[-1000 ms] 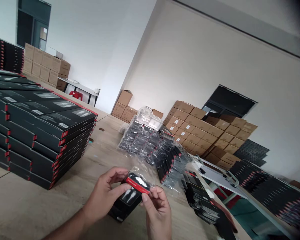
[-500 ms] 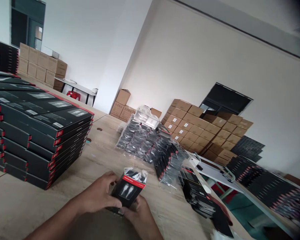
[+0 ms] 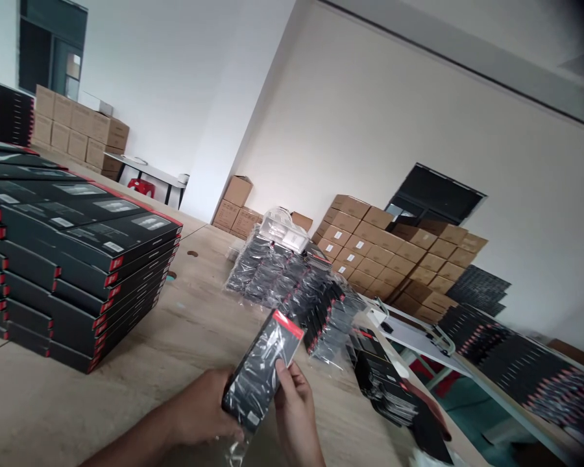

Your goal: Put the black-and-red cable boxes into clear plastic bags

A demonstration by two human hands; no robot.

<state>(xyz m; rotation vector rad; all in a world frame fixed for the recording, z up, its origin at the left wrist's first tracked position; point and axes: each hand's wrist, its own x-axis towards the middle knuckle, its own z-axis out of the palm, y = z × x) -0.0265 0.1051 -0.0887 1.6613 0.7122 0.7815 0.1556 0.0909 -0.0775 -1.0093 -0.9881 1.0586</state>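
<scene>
A black box with a red top edge (image 3: pixel 257 373), wrapped in clear plastic film, is held tilted over the wooden table (image 3: pixel 141 395). My left hand (image 3: pixel 207 405) grips its lower left side, with the thumb near the bottom end. On the right edge, my right hand (image 3: pixel 294 399) pinches the box, thumb on its front face. Loose film hangs off the lower end. Behind the box lies a pile of plastic-wrapped black boxes (image 3: pixel 277 272).
Stacked black boxes (image 3: pixel 78 259) stand at the left. To the right lie flat black cartons (image 3: pixel 382 376), beside a white table (image 3: pixel 413 334). Brown cartons (image 3: pixel 379 253) are piled by the wall. More black boxes (image 3: pixel 516 357) fill the far right.
The box has been turned and raised, so a long film-covered face now shows. My right hand has moved up along its right side, and my left hand has shifted slightly right and down.
</scene>
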